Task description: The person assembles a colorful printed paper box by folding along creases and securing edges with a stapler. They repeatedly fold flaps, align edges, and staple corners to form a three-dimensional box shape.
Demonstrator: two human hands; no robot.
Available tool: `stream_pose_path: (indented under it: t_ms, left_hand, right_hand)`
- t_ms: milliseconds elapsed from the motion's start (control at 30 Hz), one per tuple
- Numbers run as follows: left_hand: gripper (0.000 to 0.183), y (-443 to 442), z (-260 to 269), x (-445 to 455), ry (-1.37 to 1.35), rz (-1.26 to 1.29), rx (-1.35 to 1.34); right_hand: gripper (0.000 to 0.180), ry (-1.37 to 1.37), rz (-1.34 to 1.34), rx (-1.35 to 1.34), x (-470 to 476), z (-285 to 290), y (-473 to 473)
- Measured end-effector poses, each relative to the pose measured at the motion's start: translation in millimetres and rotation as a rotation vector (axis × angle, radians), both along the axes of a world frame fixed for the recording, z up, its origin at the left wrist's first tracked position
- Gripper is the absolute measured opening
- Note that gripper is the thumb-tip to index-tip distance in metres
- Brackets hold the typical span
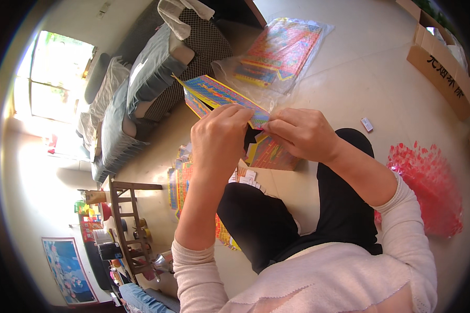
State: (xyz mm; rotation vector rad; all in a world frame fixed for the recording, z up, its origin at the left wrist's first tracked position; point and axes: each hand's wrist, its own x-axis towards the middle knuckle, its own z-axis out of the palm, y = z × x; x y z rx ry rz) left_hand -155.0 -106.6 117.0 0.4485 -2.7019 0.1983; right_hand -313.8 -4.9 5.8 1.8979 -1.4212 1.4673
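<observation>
A folded, brightly printed cardboard piece (pixel 223 92) in blue, yellow and red is held up in front of me. My left hand (pixel 221 133) grips its near edge, with the fingertips turned away from view. My right hand (pixel 303 133) pinches the same piece at its right corner between thumb and fingers. Below my hands a printed box-like form with a brick pattern (pixel 276 152) stands on the floor by my knees. A dark jagged gap shows between it and the held piece; whether the two are joined I cannot tell.
Printed sheets in clear plastic (pixel 284 47) lie ahead. Small white boxes (pixel 248 178) and flat printed pieces (pixel 178 184) are on the floor. At right are a small box (pixel 366 124), a red plastic bag (pixel 423 191) and a carton (pixel 438 62). A sofa (pixel 149 74) and wooden stool (pixel 129 227) stand left.
</observation>
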Motion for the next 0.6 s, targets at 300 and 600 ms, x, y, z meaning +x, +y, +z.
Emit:
stream_pose_path:
  t_ms: [300,600]
  left_hand:
    - [0.02,4,3,-1,0.035,0.008,0.045]
    - [0.017,1,6,0,0.035,-0.033,0.081]
  right_hand:
    - [0.029,-0.326,0.168,0.112,-4,-1,-9]
    - [0.034,-0.263,0.055,0.079,3,2,-13]
